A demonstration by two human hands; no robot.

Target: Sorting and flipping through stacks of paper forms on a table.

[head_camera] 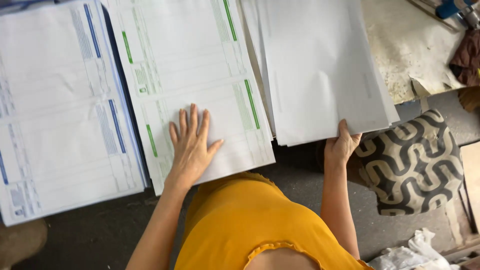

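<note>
My left hand [191, 146] lies flat, fingers spread, on the near corner of a stack of white sheets printed with green bars [190, 65] in the middle. My right hand [342, 145] grips the near edge of a stack of plain white sheets [320, 65] on the right, thumb on top and fingers underneath. A third stack of sheets with blue bars [60, 110] lies to the left, untouched. My orange top [255, 225] fills the bottom centre.
A patterned brown-and-cream cushion [415, 160] sits at the right below the table edge. The worn table top [410, 45] shows at upper right with a blue tool [452, 7] and dark cloth [467, 57]. White crumpled material [415, 252] lies on the floor.
</note>
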